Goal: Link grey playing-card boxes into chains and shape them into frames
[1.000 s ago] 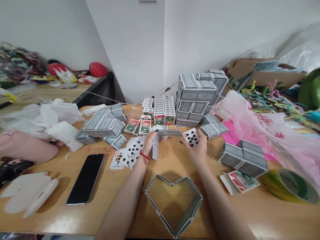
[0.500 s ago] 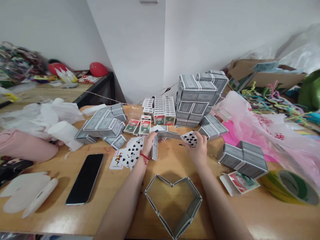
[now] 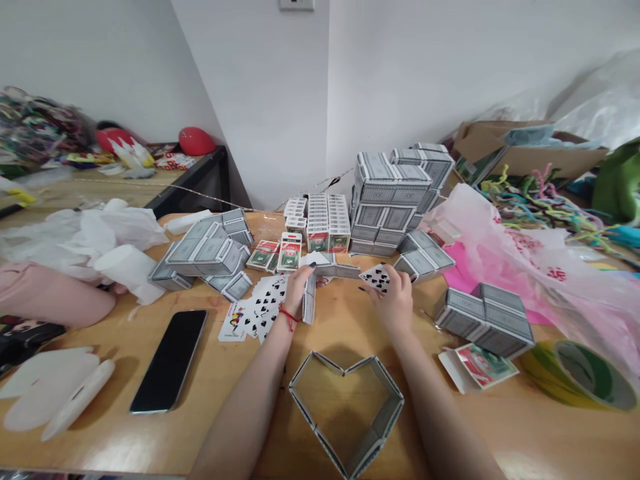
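My left hand [image 3: 299, 291], with a red string bracelet at the wrist, is closed on a strip of joined playing cards [image 3: 346, 271] with grey patterned backs. The strip bends, one part running right and another [image 3: 309, 300] toward me. In my right hand [image 3: 394, 301], pinched between thumb and fingers, is a spade playing card [image 3: 376, 278], its face toward me. The card's left edge is near the strip's right end; whether they touch I cannot tell. Between my forearms stands a heart-shaped frame [image 3: 384, 420] made of cards. Loose playing cards [image 3: 265, 308] lie fanned beside my left hand.
Card-built blocks stand in a stack [image 3: 385, 200], at left [image 3: 207, 250] and at right [image 3: 485, 317]. Card boxes [image 3: 320, 223] are piled behind. A phone [image 3: 170, 360], a pink bottle [image 3: 55, 290], yellow-green tape [image 3: 575, 373] and pink plastic [image 3: 520, 247] lie around.
The card in my right hand has tilted slightly and shifted a little left toward the strip. My left hand keeps its hold with hardly any movement.
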`<state>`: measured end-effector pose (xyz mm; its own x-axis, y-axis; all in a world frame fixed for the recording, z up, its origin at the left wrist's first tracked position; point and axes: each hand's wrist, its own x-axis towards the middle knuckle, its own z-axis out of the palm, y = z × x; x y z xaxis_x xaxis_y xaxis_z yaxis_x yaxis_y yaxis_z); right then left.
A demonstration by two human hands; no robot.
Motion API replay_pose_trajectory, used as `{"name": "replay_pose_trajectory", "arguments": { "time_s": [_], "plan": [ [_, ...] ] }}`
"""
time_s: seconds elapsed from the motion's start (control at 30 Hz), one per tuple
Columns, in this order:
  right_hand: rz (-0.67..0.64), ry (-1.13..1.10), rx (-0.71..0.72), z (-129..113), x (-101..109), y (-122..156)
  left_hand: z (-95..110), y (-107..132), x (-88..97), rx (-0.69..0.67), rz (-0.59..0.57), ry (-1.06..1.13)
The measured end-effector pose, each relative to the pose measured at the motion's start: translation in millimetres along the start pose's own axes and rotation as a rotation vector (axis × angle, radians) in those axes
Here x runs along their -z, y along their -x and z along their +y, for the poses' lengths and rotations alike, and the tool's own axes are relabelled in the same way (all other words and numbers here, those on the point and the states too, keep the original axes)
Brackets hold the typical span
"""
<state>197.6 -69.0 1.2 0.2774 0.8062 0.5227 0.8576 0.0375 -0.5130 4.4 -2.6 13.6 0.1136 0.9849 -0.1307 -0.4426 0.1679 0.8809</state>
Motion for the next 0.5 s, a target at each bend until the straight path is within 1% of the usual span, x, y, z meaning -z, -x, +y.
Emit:
{"name": "replay_pose_trajectory", "arguments": {
  "time_s": [0.07, 0.13, 0.3, 0.37, 0.43, 0.5],
  "plan": [
    [-0.046, 0.037, 0.052, -0.6, 0.1, 0.5, 0.4, 0.8, -0.9, -0.004, 0.011, -0.004],
    [-0.055, 0.057, 0.093, -0.5, 0.2, 0.6, 0.8, 1.5, -1.2, -0.007, 0.017, -0.011],
    [0.087, 0.032, 0.049, 2.3, 0.7, 0.0, 0.8, 1.7, -0.5, -0.021, 0.013, -0.026],
    [0.113, 0.038, 0.046, 3.3, 0.9, -0.3, -0.1, 1.1, 0.0, -0.023, 0.013, -0.024],
    [0.101, 0.066, 0.053, 3.4, 1.0, -0.6, -1.3, 0.4, 0.4, -0.022, 0.015, -0.024],
    [0.056, 0.108, 0.069, 2.8, 1.2, -0.8, -2.2, 0.0, 0.8, -0.024, 0.012, -0.027]
  ]
}}
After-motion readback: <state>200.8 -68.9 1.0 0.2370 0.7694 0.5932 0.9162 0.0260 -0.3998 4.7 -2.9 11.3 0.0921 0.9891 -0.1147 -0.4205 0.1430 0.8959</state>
